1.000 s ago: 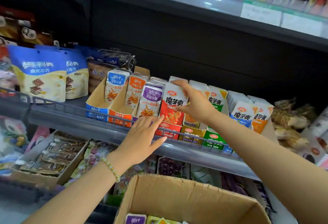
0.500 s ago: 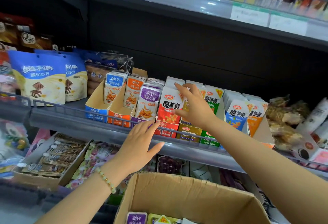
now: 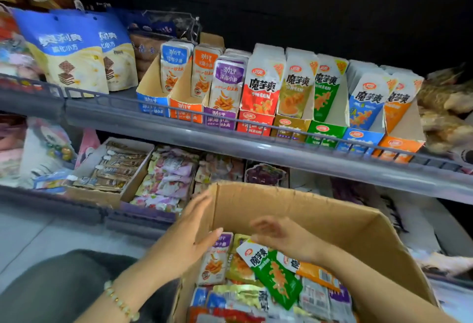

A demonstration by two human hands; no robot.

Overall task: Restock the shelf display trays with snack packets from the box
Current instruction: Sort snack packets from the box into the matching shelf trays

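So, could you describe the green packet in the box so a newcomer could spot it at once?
Find the open cardboard box below the shelves. On top of the packets inside, beneath the right hand, lies the green packet. It is the only green one there, lying slantwise across its orange and gold neighbours.

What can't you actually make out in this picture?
Head view only:
Right hand: motion-blurred, so whether it grips a packet is unclear.
Box: near side cut off by the bottom edge.
Purple tray: rear packets mostly hidden behind the front one.
Lower shelf goods: partly hidden by the box wall.
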